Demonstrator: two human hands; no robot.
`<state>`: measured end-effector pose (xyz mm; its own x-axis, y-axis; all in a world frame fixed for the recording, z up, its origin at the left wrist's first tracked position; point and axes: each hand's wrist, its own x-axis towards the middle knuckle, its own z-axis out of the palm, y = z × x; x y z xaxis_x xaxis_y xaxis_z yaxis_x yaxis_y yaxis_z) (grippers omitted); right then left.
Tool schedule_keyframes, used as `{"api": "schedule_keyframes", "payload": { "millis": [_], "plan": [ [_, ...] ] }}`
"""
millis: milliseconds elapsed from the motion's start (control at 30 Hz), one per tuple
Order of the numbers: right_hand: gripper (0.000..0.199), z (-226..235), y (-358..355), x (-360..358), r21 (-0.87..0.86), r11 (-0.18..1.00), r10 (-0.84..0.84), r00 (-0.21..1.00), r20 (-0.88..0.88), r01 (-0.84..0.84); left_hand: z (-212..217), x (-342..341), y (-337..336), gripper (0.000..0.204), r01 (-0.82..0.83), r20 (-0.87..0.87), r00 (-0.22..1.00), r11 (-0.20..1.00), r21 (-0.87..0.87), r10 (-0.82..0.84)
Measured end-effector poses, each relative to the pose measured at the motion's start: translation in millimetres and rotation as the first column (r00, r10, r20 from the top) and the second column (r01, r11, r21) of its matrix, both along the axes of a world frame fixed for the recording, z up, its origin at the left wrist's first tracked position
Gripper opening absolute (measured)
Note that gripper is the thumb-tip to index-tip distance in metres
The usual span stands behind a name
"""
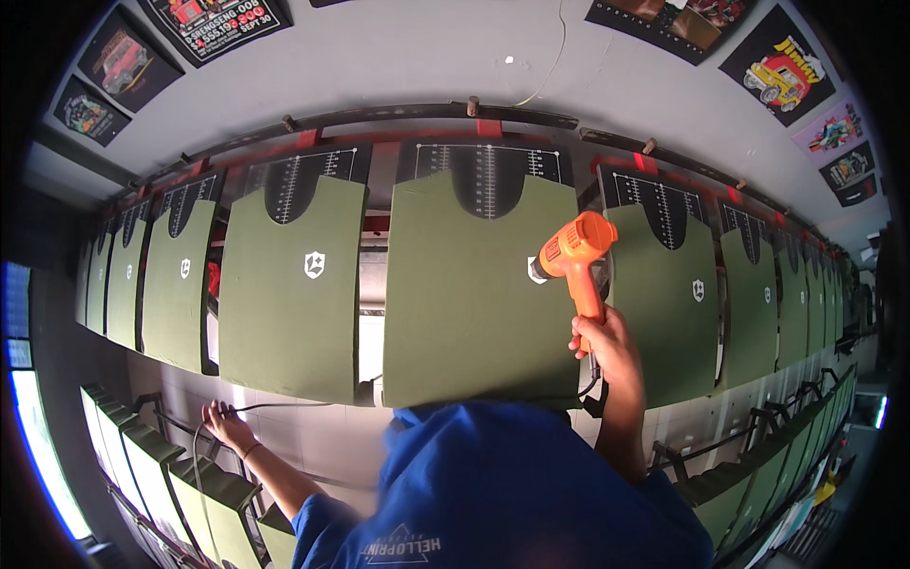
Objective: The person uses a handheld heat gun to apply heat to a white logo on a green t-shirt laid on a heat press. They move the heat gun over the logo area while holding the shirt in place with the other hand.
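My right hand (611, 349) is wrapped round the handle of an orange heat gun (576, 247). Its dark nozzle points left at a small white shield-shaped print (535, 271), which it partly covers. That print is on the green shirt (464, 303) laid flat over a black printing board (428, 159) in front of me. Whether the nozzle touches the cloth, I cannot tell. Out to the left, beyond the board's near edge, my left hand (227, 429) is closed on a thin dark cable (284, 406). The cable runs right toward my body and also hangs down from the fingers.
More green shirts on boards stand on both sides, such as one at left (284, 294) and one at right (664, 303). A dark metal rail (379, 115) runs along the far side. A second row of boards (777, 446) is behind me. Posters (777, 71) hang on the wall.
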<state>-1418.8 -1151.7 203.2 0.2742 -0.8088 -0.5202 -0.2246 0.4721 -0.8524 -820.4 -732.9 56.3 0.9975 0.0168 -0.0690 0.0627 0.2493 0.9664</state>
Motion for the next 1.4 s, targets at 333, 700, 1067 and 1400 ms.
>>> {"api": "schedule_keyframes", "payload": {
  "millis": [333,700,1067,1400],
  "plan": [
    [0.024,-0.6,7.3,1.5,-0.054,0.997,-0.048,0.999,-0.021,0.047,51.5,-34.3,-36.2,0.022,0.202,-0.007,0.978,0.960,-0.192,-0.207],
    [0.024,2.4,12.5,-2.5,-0.066,0.997,-0.055,0.996,-0.068,0.051,-58.7,-84.0,-58.8,0.011,-0.012,-0.220,0.975,0.991,0.130,0.041],
    [0.023,7.0,19.2,-8.2,-0.020,0.999,-0.046,0.999,-0.013,0.046,-64.2,-177.8,-130.5,0.042,0.012,-0.233,0.968,0.908,0.419,0.095],
    [0.020,9.1,21.3,-6.8,0.009,1.000,0.002,1.000,-0.019,-0.002,-67.4,-181.7,-143.4,0.050,-0.075,-0.195,0.967,0.913,0.400,0.165]
  ]
}}
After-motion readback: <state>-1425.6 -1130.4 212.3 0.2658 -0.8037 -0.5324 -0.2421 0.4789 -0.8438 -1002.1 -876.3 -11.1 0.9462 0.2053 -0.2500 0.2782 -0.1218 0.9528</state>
